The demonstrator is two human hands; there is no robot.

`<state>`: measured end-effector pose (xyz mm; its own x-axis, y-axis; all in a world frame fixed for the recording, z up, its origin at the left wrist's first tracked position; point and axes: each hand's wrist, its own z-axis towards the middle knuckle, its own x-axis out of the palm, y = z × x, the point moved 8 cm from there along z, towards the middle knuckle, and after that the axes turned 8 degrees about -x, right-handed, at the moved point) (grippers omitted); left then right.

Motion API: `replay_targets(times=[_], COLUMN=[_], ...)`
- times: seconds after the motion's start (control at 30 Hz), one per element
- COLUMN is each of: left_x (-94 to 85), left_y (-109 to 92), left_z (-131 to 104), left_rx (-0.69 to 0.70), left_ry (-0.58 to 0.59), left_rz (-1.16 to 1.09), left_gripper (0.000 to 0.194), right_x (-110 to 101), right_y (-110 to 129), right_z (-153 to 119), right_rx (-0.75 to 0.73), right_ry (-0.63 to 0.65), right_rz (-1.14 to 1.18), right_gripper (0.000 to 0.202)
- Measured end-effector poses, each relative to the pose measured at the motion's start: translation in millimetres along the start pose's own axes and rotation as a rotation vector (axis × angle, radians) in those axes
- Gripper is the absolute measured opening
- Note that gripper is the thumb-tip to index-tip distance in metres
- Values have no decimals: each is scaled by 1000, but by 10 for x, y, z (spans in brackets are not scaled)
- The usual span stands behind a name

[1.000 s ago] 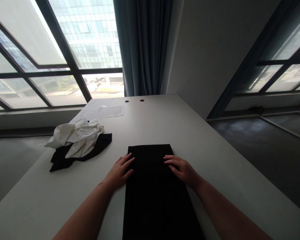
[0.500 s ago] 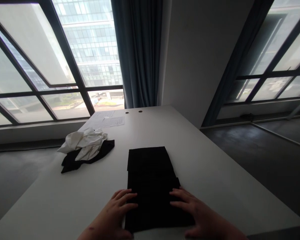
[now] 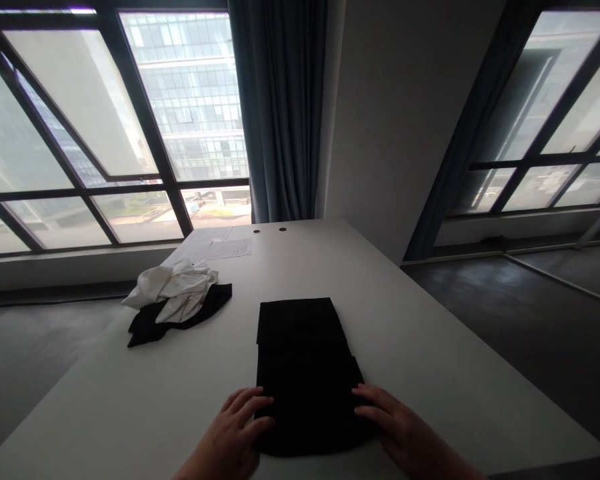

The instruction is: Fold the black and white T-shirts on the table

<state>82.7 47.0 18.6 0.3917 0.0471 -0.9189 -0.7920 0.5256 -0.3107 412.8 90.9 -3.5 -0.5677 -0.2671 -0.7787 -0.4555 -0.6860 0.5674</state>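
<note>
A folded black garment (image 3: 305,373) lies lengthwise in front of me, with a fold line across its upper part. At its near left corner, my left hand (image 3: 235,427) has its fingertips curled over the top, the thumb hidden below the edge. My right hand (image 3: 400,423) pinches the near right side in the same manner, its thumb also out of sight. Between the two hands the garment's near edge bows in a curve, its corners looking slightly raised.
A crumpled white cloth (image 3: 175,287) rests on another black cloth (image 3: 147,325) at the left of the white table (image 3: 430,373). Papers (image 3: 230,248) and two round cable holes are at the far end. Windows, a blue curtain (image 3: 285,113) and a pillar stand beyond.
Both hands have closed in on the garment's near corners, the right shifting slightly outward. The near edge was nearly straight and is now curved. My view has tilted up slightly.
</note>
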Motion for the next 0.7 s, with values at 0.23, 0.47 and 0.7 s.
replay_targets(times=[0.23, 0.47, 0.7], left_x=[162, 98, -39], left_y=[168, 225, 171], left_z=[163, 194, 243], left_rx=[-152, -185, -108], left_ry=[87, 14, -114], left_rz=[-58, -83, -253], left_gripper=[80, 69, 45], right_x=[-81, -157, -255], right_y=[-84, -44, -37], right_z=[188, 243, 222], right_rx=[96, 29, 64], right_ry=[-90, -119, -266], right_rz=[16, 32, 161], right_gripper=[52, 19, 24])
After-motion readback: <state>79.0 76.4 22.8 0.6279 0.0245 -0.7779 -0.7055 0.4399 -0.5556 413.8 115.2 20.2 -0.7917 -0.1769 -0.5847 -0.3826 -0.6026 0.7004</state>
